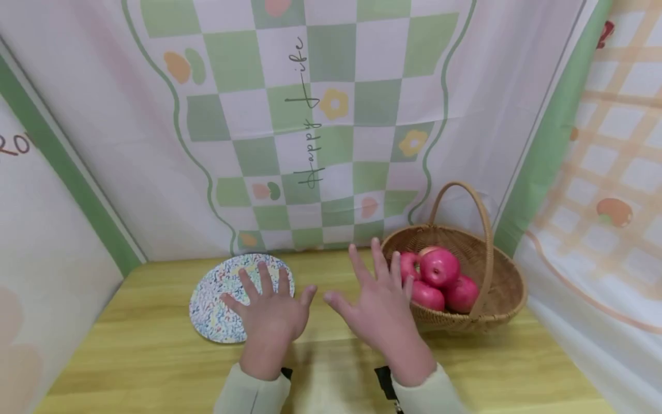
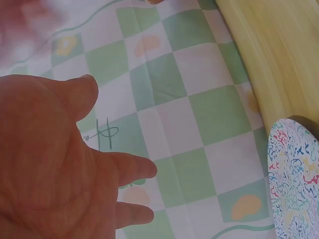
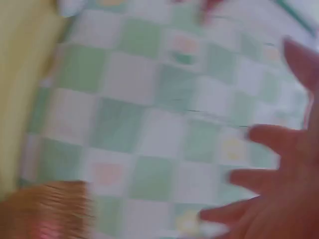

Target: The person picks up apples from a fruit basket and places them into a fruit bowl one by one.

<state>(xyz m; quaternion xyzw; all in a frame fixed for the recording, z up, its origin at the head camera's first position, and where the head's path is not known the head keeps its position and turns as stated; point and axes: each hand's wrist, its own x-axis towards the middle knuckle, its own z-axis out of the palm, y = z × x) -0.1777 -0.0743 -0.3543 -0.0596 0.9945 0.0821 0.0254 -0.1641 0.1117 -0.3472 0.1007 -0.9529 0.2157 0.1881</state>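
Both hands are held out over the table with fingers spread, and neither holds anything. My left hand (image 1: 271, 313) is in front of a speckled, multicoloured round plate (image 1: 217, 310), covering part of it in the head view. Close to the left rim of a wicker basket (image 1: 509, 282) is my right hand (image 1: 385, 313), its fingers overlapping the rim from this angle. Several red apples (image 1: 439, 267) lie in the left part of the basket, partly hidden by those fingers. The right wrist view is blurred; the basket (image 3: 55, 206) appears at its lower left corner.
The wooden table (image 1: 155, 368) ends at a hanging cloth (image 1: 331, 144) with green and white checks. Further cloths hang at the left and right sides. An arched handle (image 1: 486, 247) rises above the basket.
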